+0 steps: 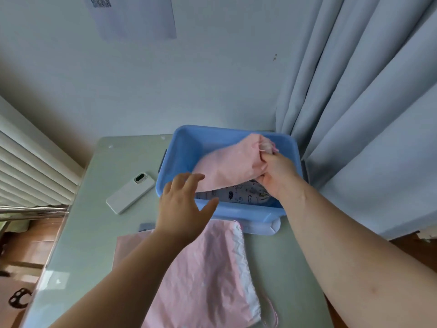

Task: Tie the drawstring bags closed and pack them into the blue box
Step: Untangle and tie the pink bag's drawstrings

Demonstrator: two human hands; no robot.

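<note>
Pink cloth first: the pink drawstring bag (227, 166) hangs over the blue box (186, 147), partly inside its walls. Your right hand (276, 176) grips it at the gathered neck, fingers curled round the bunched fabric with the cord ends poking out beyond. The bag's long axis runs on a slant, from the neck at the far right of the box to the loose bottom end at the near left. That bottom end lies just beside your left hand (184, 204), which hovers flat and spread over the near-left rim, holding nothing. So the left looks the nearer hand for tucking the tail in while the right lowers the neck. Beneath, a white printed bag (243, 194) already lies in the box. Nearer you, a second pink bag (203, 275) lies flat on the table (89, 233), its mouth apparently ungathered, so one more likely remains to tie. A phone (130, 192) lies left of the box.
</note>
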